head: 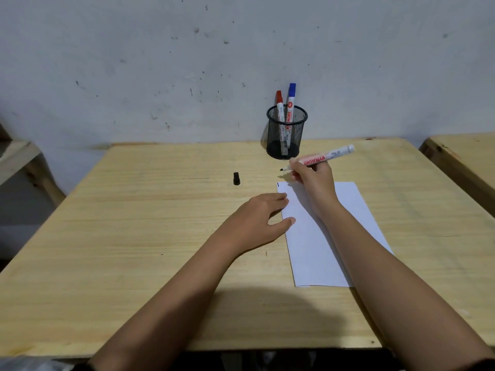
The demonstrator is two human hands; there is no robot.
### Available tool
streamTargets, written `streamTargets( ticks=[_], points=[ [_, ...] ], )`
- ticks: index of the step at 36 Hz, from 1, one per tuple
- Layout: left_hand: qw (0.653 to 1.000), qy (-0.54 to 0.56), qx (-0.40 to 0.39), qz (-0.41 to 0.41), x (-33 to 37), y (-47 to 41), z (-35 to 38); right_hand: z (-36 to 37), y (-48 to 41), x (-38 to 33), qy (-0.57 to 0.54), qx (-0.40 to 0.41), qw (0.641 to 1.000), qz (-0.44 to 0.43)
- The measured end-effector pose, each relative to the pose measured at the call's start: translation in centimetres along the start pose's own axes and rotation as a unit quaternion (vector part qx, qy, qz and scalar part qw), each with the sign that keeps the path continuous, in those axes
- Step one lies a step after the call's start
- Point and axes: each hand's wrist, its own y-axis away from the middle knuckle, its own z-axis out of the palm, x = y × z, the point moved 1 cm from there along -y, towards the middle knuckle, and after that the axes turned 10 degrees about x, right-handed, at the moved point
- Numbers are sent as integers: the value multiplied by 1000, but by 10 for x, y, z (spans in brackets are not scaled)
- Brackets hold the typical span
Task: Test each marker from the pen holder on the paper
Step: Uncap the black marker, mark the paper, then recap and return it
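Pale wood counter (pixel 134 236) against scuffed grey wall (pixel 134 62). White paper (pixel 316 250) as landmark, right of centre; short black mark at far left corner. Left hand (pixel 257 223) flat, fingers spread, pinning paper's left edge, holding nothing. Right hand (pixel 312 180) over paper's far edge, fingers closed round uncapped black marker (pixel 321 158), tip just beyond edge. Black cap (pixel 236 178) left of paper, apart. Mesh pen holder (pixel 286 135) behind paper near wall, with red marker (pixel 280 105) and blue marker (pixel 290 103) upright. Bare wood left of paper.

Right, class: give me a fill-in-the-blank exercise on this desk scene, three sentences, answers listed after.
1. The right hand holds an uncapped ____ marker.
2. In the mesh pen holder stand a red marker and a ____ one.
3. The left hand rests at the edge of the ____.

Missing words: black; blue; paper
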Motion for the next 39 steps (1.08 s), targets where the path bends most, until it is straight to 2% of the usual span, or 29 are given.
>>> streamTargets(
  ticks=[4,8,13,16,19,22,25,27,29,31,34,36,39],
  points=[
    [1000,-8,-3,0,4,-1,-4,-5,2,-10,-79,-37,996,9],
    [999,-37,-23,-3,8,-6,-6,-14,-3,-20,-7,-59,998,-29],
    [998,-43,-36,9,11,-19,-9,-24,-6,-33,-28,-57,997,-49],
    [1000,0,7,-4,10,-24,-14,-29,-5,-41,-52,-49,996,-53],
    [995,23,91,-46,3,-29,-26,-35,-5,-47,-73,-44,995,-48],
    [984,-50,162,-62,-11,-34,-36,-40,-5,-51,-88,-44,994,-44],
    [974,-102,154,-132,-25,-39,-43,-43,-3,-55,-96,-43,994,-40],
    [972,-128,124,-154,-35,-42,-45,-44,-1,-55,-105,-43,993,-37],
    [971,-118,127,-167,-41,-43,-46,-46,1,-56,-109,-45,993,-31],
    [970,-57,146,-187,-43,-43,-46,-46,3,-56,-118,-47,992,-24],
    [944,126,203,-227,-36,-45,-49,-45,5,-54,-148,-47,988,-2],
    [899,280,211,-263,-31,-49,-51,-43,6,-53,-162,-49,986,8],
    [812,477,177,-286,-17,-50,-51,-39,11,-53,-167,-55,984,17]
  ],
)
